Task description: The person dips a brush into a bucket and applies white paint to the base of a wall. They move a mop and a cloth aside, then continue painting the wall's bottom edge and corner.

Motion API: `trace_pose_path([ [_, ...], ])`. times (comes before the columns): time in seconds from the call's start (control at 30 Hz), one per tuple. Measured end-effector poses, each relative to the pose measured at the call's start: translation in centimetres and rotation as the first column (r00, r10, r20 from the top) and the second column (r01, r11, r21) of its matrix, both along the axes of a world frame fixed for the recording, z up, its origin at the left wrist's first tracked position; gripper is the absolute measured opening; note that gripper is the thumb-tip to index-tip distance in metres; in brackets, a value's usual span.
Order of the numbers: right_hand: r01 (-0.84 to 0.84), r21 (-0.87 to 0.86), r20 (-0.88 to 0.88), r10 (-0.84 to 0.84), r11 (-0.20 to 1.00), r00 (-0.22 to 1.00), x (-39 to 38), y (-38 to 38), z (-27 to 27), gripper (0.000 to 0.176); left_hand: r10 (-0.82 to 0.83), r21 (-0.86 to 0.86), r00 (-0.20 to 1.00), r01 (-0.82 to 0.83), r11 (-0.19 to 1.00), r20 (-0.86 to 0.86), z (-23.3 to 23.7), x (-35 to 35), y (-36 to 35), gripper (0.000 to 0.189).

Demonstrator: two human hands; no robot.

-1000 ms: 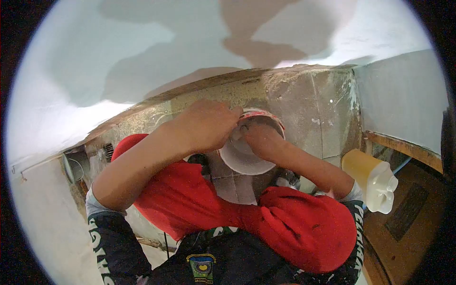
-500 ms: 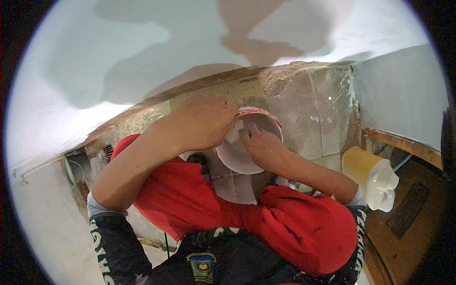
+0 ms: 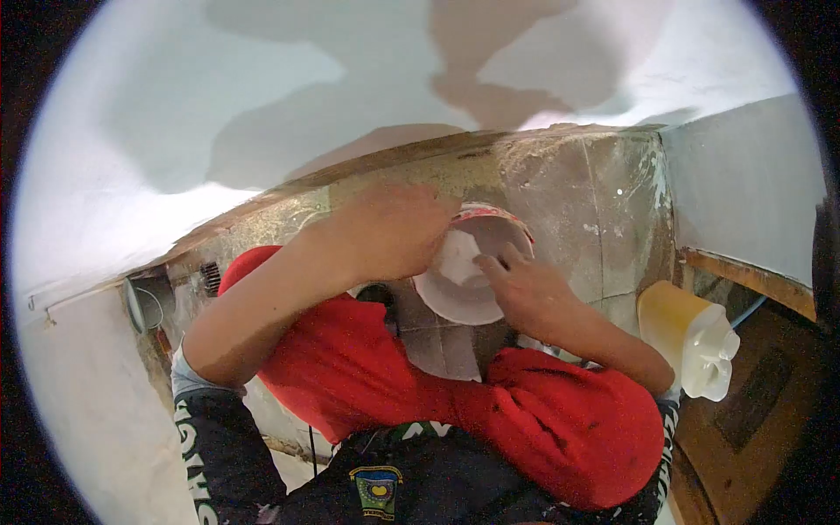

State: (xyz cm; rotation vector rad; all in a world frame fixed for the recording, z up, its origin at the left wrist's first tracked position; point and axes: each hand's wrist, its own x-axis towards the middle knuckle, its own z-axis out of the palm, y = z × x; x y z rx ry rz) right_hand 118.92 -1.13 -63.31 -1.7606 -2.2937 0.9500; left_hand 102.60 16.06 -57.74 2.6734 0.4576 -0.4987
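A white bucket point(image 3: 462, 312) with a red-marked rim stands on the tiled floor between my knees. My left hand point(image 3: 404, 229) is over its left rim, with bent fingers; what they close on is hidden behind the hand. Beside that hand, within the bucket's mouth, shows a pale flat piece point(image 3: 461, 256) with an angular edge. My right hand point(image 3: 529, 284) reaches over the right side of the bucket, fingers curled, its fingertips at the pale piece's right edge. I cannot make out whether they grip it.
A plastic jug point(image 3: 687, 337) with yellowish contents lies on the right near a brown wooden panel point(image 3: 770, 429). A pale wall point(image 3: 367, 87) with shadows rises ahead. At left is a grey pail point(image 3: 147, 304). My red-clothed knees point(image 3: 577, 420) flank the bucket.
The whole view has shifted slightly, moving things right and down. My right hand has drawn a little away from the left, and more of the pale piece shows between them.
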Motion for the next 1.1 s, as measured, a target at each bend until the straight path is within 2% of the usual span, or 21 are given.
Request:
trace_pose_path([
  [0.03,0.044,-0.098,-0.026,-0.047,0.994,0.999,0.6,-0.1,0.6,0.053,0.001,-0.005,1.0,-0.001,1.0,-0.014,0.2,0.1,0.0,0.022],
  [0.07,0.039,-0.09,-0.027,-0.042,0.995,0.999,1.3,-0.5,0.9,0.053,0.002,-0.012,1.0,-0.002,1.0,-0.027,0.5,0.0,0.1,0.022],
  [0.13,0.174,-0.025,-0.18,-0.175,0.984,0.968,3.6,-1.7,1.3,0.044,0.008,-0.011,0.999,-0.008,1.0,-0.031,0.4,-0.3,0.1,0.022],
  [0.17,0.178,-0.018,-0.173,-0.178,0.984,0.969,5.1,-2.2,1.7,0.044,0.006,-0.018,0.999,-0.007,1.0,-0.032,0.3,-0.3,0.1,0.022],
  [0.23,0.197,-0.142,-0.245,-0.227,0.97,0.943,8.1,-3.6,2.8,0.039,0.008,-0.007,1.0,-0.008,1.0,-0.014,0.2,-0.4,0.0,0.022],
  [0.27,0.236,-0.135,-0.226,-0.261,0.962,0.938,9.4,-4.4,3.7,0.039,0.01,0.0,1.0,-0.01,1.0,-0.003,0.3,-0.3,0.1,0.022],
  [0.33,0.354,-0.129,-0.415,-0.375,0.926,0.829,11.9,-6.3,5.4,0.036,-0.034,-0.008,0.999,0.033,0.999,-0.023,0.9,0.0,0.1,0.021],
  [0.37,0.415,-0.111,-0.392,-0.424,0.903,0.817,12.9,-7.2,5.6,0.036,-0.038,-0.012,0.997,0.037,0.999,-0.065,1.2,0.2,0.2,0.021],
  [0.43,0.53,-0.123,-0.713,-0.446,0.839,0.54,15.5,-8.9,5.0,0.032,-0.053,-0.025,0.993,0.051,0.998,-0.107,1.3,0.5,0.2,0.022],
  [0.47,0.583,-0.102,-0.703,-0.473,0.806,0.531,16.4,-9.3,4.3,0.032,-0.06,-0.022,0.995,0.058,0.998,-0.082,1.3,0.6,0.2,0.023],
  [0.53,0.769,-0.04,-0.62,-0.619,0.638,0.481,17.8,-8.8,2.1,0.033,-0.103,-0.005,0.993,0.103,0.995,-0.049,1.5,1.3,-0.1,0.023],
  [0.57,0.791,-0.026,-0.625,-0.627,0.611,0.464,18.7,-8.4,1.1,0.033,-0.043,-0.028,0.994,0.04,0.999,-0.103,1.8,1.6,-0.2,0.024],
  [0.6,0.83,-0.185,-0.586,-0.737,0.526,0.337,19.5,-7.9,0.1,0.036,0.024,-0.045,0.986,-0.032,0.998,-0.162,2.2,1.9,-0.4,0.024],
  [0.63,0.839,-0.339,-0.525,-0.825,0.427,0.208,20.6,-7.4,-1.3,0.039,0.006,-0.031,0.986,-0.011,0.999,-0.164,2.4,2.2,-0.5,0.024],
  [0.67,0.844,-0.336,-0.536,-0.822,0.419,0.194,21.8,-7.0,-3.3,0.039,0.03,-0.028,0.976,-0.037,0.999,-0.217,2.6,2.4,-0.7,0.025],
  [0.73,0.953,-0.061,-0.278,-0.922,0.297,0.269,24.2,-6.4,-7.9,0.044,0.05,-0.017,0.96,-0.057,0.998,-0.275,2.7,2.6,-1.1,0.026],
  [0.77,0.955,-0.062,-0.287,-0.921,0.291,0.262,25.1,-6.4,-10.0,0.044,0.065,-0.019,0.973,-0.071,0.997,-0.222,2.5,2.5,-1.3,0.027],
  [0.83,0.974,0.172,-0.189,-0.965,0.149,0.181,26.5,-6.4,-12.3,0.042,0.079,-0.017,0.982,-0.083,0.996,-0.171,2.0,2.3,-1.6,0.028],
  [0.97,0.993,0.089,-0.142,-0.986,0.076,0.088,30.0,-5.5,-14.1,0.04,0.162,-0.066,0.978,-0.172,0.983,-0.129,1.2,2.4,-1.9,0.023],
  [1.03,0.983,0.126,-0.193,-0.969,0.132,0.155,31.6,-4.5,-14.9,0.038,0.186,-0.077,0.975,-0.196,0.977,-0.125,0.8,2.4,-1.9,0.02],
  [1.1,0.986,0.122,-0.177,-0.975,0.115,0.136,32.5,-3.7,-14.9,0.037,0.198,-0.085,0.979,-0.202,0.976,-0.053,0.6,2.4,-1.8,0.017],
])
